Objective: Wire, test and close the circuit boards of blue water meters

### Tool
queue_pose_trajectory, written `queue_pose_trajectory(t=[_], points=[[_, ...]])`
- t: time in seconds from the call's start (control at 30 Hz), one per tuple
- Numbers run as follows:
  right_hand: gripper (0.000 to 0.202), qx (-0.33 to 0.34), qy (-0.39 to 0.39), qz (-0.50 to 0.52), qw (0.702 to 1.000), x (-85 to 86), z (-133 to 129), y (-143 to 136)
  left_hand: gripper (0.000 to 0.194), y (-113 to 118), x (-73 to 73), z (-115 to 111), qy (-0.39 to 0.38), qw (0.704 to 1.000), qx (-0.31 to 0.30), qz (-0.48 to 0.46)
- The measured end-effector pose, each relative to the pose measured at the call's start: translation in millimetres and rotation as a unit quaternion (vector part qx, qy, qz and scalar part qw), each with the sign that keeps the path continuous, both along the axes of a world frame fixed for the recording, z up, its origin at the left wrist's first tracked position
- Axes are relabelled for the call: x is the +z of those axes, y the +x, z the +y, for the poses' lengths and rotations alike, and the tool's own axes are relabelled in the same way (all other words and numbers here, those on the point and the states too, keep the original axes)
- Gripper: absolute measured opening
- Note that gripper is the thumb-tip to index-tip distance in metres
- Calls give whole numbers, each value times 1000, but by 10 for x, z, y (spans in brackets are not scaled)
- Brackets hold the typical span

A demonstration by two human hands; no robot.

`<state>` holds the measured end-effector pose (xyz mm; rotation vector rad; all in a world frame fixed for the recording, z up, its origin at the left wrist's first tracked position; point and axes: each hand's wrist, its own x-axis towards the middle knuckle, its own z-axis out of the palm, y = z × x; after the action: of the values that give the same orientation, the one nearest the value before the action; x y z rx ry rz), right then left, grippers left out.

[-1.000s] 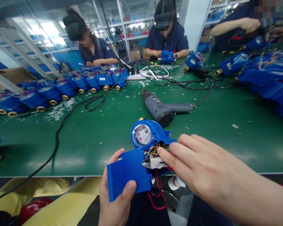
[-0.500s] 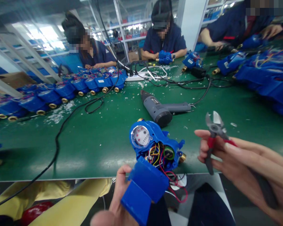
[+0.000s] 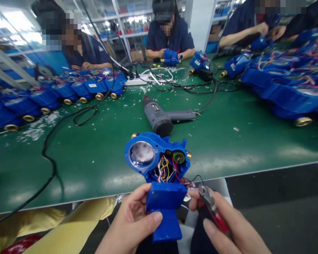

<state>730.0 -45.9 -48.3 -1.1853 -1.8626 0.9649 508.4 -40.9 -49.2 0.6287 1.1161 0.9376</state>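
My left hand grips a blue plastic cover at its left side, thumb on the front face. Just beyond it, at the table's front edge, lies a blue water meter with a round clear dial and an open compartment. Yellow, red and white wires show inside, and red and black leads run out towards the cover's right side. My right hand is closed round red-handled diagonal cutters, close to the cover's right edge. Its fingertips are near the leads; whether they touch is unclear.
A grey heat gun lies behind the meter on the green table. Rows of blue meters stand left, more are heaped right. A black cable crosses the left side. Several co-workers sit across, near a white power strip.
My right hand has brought the cutters down and left, beside the cover. The cover is now more upright, with my left thumb on its front. The whole view has shifted right.
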Motion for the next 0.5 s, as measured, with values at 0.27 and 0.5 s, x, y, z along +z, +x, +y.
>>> queue_pose_trajectory(t=[0.27,0.5], points=[[37,-41,61,-148,986,221,158,321,34,657,-103,-95,-56,983,159,-69],[43,-33,15,-249,968,548,97,541,32,949,-266,61,-6,980,189,-57]])
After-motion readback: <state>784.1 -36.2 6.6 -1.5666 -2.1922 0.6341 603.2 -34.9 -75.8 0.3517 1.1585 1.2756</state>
